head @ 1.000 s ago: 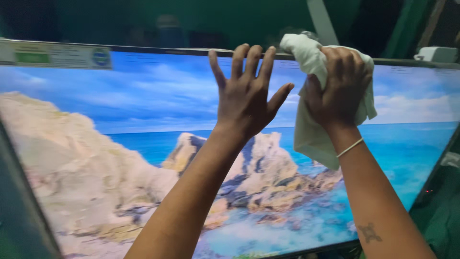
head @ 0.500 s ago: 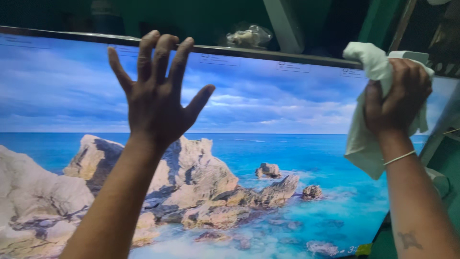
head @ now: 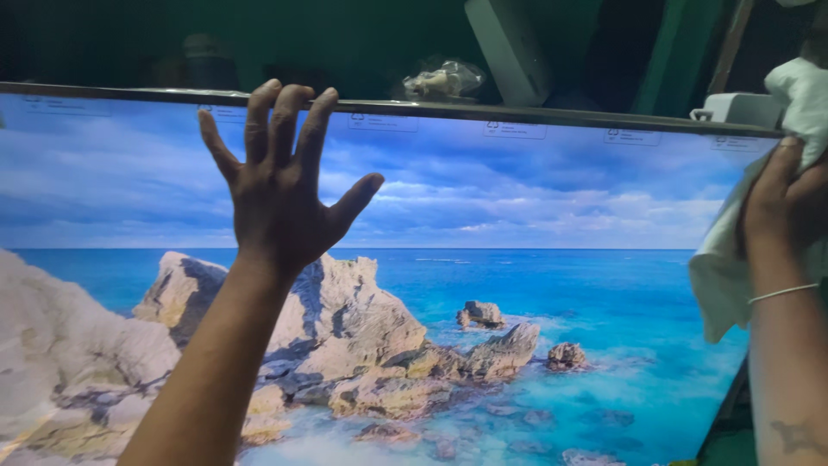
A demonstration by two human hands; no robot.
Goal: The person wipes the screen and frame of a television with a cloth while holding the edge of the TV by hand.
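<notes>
A large flat screen [head: 535, 285] fills the view, lit with a picture of blue sea, sky and pale rocks. My left hand [head: 276, 185] lies flat against it with fingers spread, the fingertips reaching its dark top edge [head: 552, 114]. My right hand [head: 789, 203] is at the screen's right edge, closed around a bunched white cloth [head: 733, 259] that hangs down over the glass. A thin bracelet sits on that wrist.
Behind the top edge are a clear plastic bag [head: 444, 79] with small parts, a slanted grey bar [head: 509, 47] and a white box [head: 733, 108]. Green surfaces stand behind. A dark frame runs down past the screen's lower right corner [head: 724, 414].
The view has shifted right along the screen. My right hand with the cloth has travelled from the top middle to the right edge; my left hand stays spread on the glass.
</notes>
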